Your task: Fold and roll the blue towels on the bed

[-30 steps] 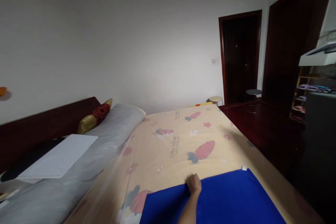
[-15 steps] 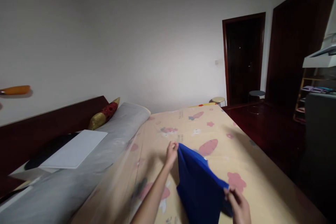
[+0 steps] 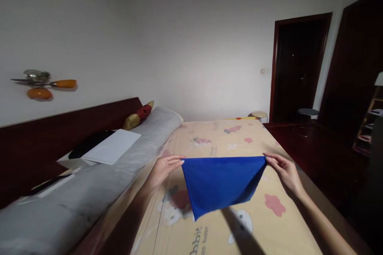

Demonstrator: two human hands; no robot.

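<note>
— Where's the blue cloth [image 3: 220, 183]?

— Held up over the bed [image 3: 278, 227], stretched between both hands. The left hand [image 3: 164, 167] pinches the corner at 9 o'clock, the right hand [image 3: 284, 170] the corner at 3; each grip is closed on fabric.

— Advice?

— Keep the top edge taut and level, I'd say, so the drooping point at 6 o'clock hangs without twisting.

The blue cloth [image 3: 220, 183], flat on the bed a second ago, now hangs stretched, seemingly folded, between both hands.
</note>
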